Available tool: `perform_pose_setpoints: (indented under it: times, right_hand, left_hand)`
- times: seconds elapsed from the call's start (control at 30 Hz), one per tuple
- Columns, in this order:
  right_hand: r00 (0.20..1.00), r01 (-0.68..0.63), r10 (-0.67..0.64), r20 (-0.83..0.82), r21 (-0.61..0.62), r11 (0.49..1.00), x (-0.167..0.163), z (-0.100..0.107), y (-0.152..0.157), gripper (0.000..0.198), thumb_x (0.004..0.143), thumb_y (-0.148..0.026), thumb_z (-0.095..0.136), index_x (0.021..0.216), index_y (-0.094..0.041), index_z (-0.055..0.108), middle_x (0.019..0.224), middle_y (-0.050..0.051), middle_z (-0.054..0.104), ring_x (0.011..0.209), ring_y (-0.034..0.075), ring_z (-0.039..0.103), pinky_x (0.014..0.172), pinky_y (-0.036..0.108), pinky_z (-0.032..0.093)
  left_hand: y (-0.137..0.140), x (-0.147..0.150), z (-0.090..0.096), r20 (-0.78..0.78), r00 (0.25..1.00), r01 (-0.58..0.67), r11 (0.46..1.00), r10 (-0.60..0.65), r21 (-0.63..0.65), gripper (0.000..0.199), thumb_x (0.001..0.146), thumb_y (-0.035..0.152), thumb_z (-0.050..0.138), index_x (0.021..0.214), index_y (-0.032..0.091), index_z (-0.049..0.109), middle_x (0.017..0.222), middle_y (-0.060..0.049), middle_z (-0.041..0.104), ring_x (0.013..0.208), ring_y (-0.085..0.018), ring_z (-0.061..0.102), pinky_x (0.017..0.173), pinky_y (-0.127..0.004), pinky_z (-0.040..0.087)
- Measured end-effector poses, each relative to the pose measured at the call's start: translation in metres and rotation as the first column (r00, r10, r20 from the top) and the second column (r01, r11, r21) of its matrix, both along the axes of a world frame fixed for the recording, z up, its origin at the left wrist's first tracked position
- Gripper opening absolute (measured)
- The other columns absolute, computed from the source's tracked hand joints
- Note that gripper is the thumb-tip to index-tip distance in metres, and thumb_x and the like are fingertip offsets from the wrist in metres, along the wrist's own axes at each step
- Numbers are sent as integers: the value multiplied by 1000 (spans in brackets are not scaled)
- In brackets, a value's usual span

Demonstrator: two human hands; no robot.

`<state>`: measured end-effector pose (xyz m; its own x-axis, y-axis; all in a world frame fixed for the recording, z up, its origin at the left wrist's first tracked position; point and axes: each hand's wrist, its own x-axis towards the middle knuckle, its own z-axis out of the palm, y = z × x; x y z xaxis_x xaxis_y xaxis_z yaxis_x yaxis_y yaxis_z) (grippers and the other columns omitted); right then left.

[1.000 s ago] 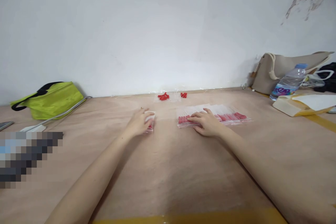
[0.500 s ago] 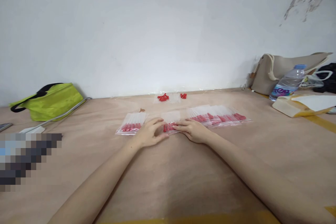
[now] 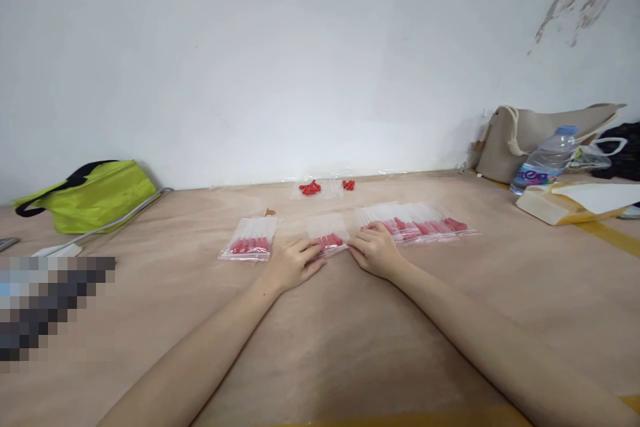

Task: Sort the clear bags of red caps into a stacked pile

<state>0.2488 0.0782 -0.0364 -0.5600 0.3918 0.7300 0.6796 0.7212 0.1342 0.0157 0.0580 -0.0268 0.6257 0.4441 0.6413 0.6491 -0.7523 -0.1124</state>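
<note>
A clear zip bag point(image 3: 326, 223) with several small red pieces point(image 3: 331, 240) in a row lies flat on the table between my hands. My left hand point(image 3: 295, 263) has its fingers and thumb closed at the bag's near left corner. At the near right corner, the bent fingers of my right hand point(image 3: 376, 252) close on the bag's edge; its fingertips are partly hidden. Left of my left hand lies a stack of similar filled bags point(image 3: 250, 237). More filled bags point(image 3: 425, 223) overlap in a row beyond and right of my right hand.
Loose red pieces point(image 3: 310, 187) lie on clear plastic near the wall, with a smaller red pile point(image 3: 349, 185) beside them. A green bag point(image 3: 100, 197) and a white cable stand left. At right are a water bottle point(image 3: 543, 160), a beige bag point(image 3: 505, 147) and an open envelope point(image 3: 550, 203).
My right hand has drawn back from the red pieces to the bag's right corner, uncovering them. My left hand has come slightly nearer and to the right, at the left corner.
</note>
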Motion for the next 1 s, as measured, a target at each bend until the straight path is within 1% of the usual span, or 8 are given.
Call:
perform_pose_setpoints:
  times: [0.1,0.23,0.4,0.5,0.6,0.7,0.87,1.0]
  right_hand:
    - [997,-18,13,-76,-69,997,1,-2,1,17,82,-17,48,73,-19,61,66,1,63,66,12,53,76,30,29]
    - [992,-60,49,-114,-98,993,4,-3,3,14,81,-16,49,75,-19,61,70,0,65,67,12,55,77,30,30]
    - [991,-70,61,-121,-71,995,6,-1,5,13,82,-17,49,77,-19,61,71,0,66,68,12,56,78,29,31]
    - [995,-39,40,-92,7,999,7,0,6,14,84,-16,47,78,-18,60,67,0,64,64,11,54,77,28,32]
    - [999,-18,21,-24,110,994,8,3,7,17,84,-13,46,75,-18,60,62,-1,62,61,10,51,78,29,31]
    - [999,-13,6,43,178,984,9,4,7,21,83,-10,44,72,-19,59,64,-1,62,63,10,50,80,30,30]
    - [994,40,-60,94,204,978,8,4,7,25,83,-8,40,67,-18,57,64,0,60,62,10,47,82,33,27]
    - [992,47,-69,102,203,978,8,6,6,24,82,-9,40,66,-17,56,61,0,58,60,10,45,82,34,26]
  left_hand:
    - [2,1,3,-64,998,6,983,6,186,19,84,16,47,98,18,60,97,-6,64,88,-16,61,76,-29,52]
    - [5,-1,5,-87,996,3,960,23,281,18,84,13,46,97,16,59,94,-7,64,83,-15,62,72,-28,53]
    - [9,-5,5,-81,997,22,954,3,300,17,84,11,45,94,14,59,93,-7,64,83,-15,61,74,-27,53]
    - [11,-8,4,-100,995,29,949,3,315,18,85,10,44,93,14,59,94,-7,64,86,-15,61,76,-28,53]
    - [12,-10,4,-129,992,38,944,5,327,17,84,10,44,91,14,60,94,-7,65,83,-15,61,74,-28,53]
    - [13,-10,5,-160,987,49,944,4,326,18,84,10,44,89,15,60,93,-6,65,81,-15,61,73,-28,53]
    - [13,-9,5,-183,983,23,954,34,299,19,83,9,44,85,16,61,92,-5,65,80,-15,61,73,-27,52]
    - [12,-8,5,-187,981,-1,961,56,278,18,84,10,44,83,16,60,89,-5,65,77,-15,60,71,-28,51]
